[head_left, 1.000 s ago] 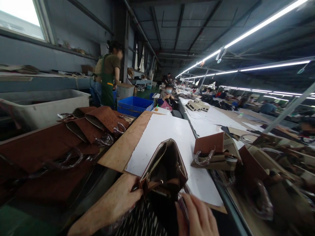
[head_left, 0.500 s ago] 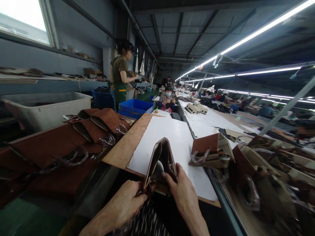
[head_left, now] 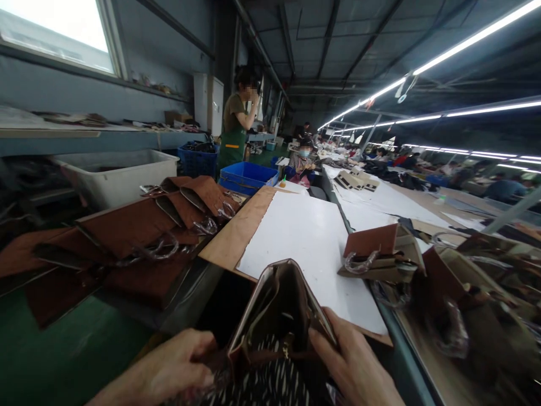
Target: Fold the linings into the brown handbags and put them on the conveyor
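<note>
An open brown bag (head_left: 310, 299) with a tan lining stands between my hands, its mouth facing me. My right hand (head_left: 353, 358) grips its right edge, thumb inside and fingers outside. My left hand (head_left: 180, 361) is closed at the bag's lower left side, on a brown part with clear plastic wrap. A small metal fitting shows inside the bag's near edge. Beyond the bag, a white sheet (head_left: 300, 225) lies on a wooden board (head_left: 234, 228).
Brown bags (head_left: 127, 228) are stacked at the left. More brown and tan bags (head_left: 477, 293) crowd the right table. Farther back are a blue crate (head_left: 249, 176), a white bin (head_left: 122, 175), a standing person (head_left: 234, 118) and a seated masked person (head_left: 302, 160).
The bag has come nearer and lower, and its mouth is wider. My hands have moved apart. The view has shifted left, and the standing person has raised a hand to the face.
</note>
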`<action>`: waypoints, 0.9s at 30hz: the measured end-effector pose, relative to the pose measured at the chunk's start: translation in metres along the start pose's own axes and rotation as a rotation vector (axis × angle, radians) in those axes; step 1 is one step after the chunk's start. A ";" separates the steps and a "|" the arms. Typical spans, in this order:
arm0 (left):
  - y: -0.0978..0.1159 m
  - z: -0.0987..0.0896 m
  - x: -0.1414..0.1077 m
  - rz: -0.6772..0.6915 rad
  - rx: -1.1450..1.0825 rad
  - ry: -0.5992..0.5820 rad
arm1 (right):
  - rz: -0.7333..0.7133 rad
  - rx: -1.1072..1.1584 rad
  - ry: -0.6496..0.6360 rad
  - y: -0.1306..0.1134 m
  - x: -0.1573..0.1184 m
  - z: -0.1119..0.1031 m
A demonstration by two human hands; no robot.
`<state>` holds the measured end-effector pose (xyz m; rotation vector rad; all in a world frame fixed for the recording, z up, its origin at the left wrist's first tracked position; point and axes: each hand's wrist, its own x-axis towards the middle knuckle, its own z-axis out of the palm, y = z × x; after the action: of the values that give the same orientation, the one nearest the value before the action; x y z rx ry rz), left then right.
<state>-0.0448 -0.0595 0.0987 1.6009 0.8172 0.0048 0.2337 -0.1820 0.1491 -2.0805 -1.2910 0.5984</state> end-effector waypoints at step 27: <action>0.028 0.023 0.118 0.464 0.932 0.383 | 0.067 0.318 -0.269 0.037 -0.006 0.033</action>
<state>0.0674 -0.0194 0.0655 2.7093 0.7527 0.3097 0.2324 -0.1911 0.0999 -1.8300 -1.1806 1.0697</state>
